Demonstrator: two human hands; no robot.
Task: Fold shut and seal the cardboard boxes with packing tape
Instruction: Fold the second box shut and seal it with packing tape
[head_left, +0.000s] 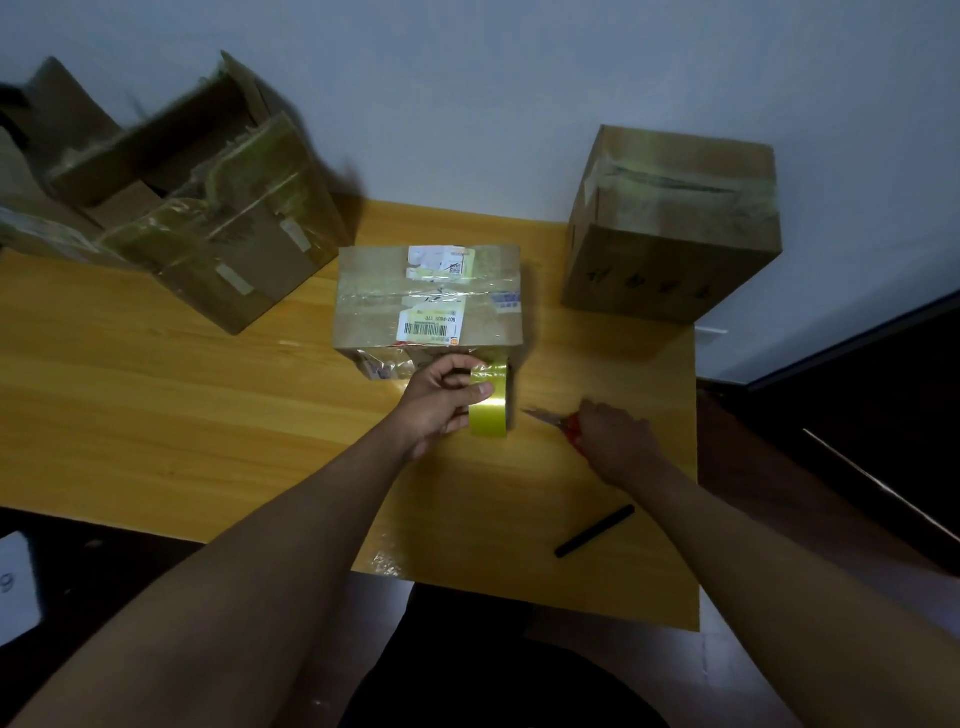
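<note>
Nearest the lens: both bare forearms reach over the near edge of the yellow wooden table. A black marker lies loose on the wood beside the right forearm.

Left hand — fingers and thumb curled round the roll of packing tape, held on edge just in front of the small middle box. A strip of tape appears to run from the roll up onto the box's near face. Flaps of this box are closed, with tape and labels across the top.

Right hand — closed over the red handles of the scissors, blades pointing toward the roll. Whether the scissors touch the table cannot be told.

Judged step: cutting the strip free. To do it well, keep the strip taut with the left hand, cut close to the roll, then press the loose end flat onto the cardboard.

The taped box at back right looks sealed; the open boxes at back left are not yet closed.
</note>
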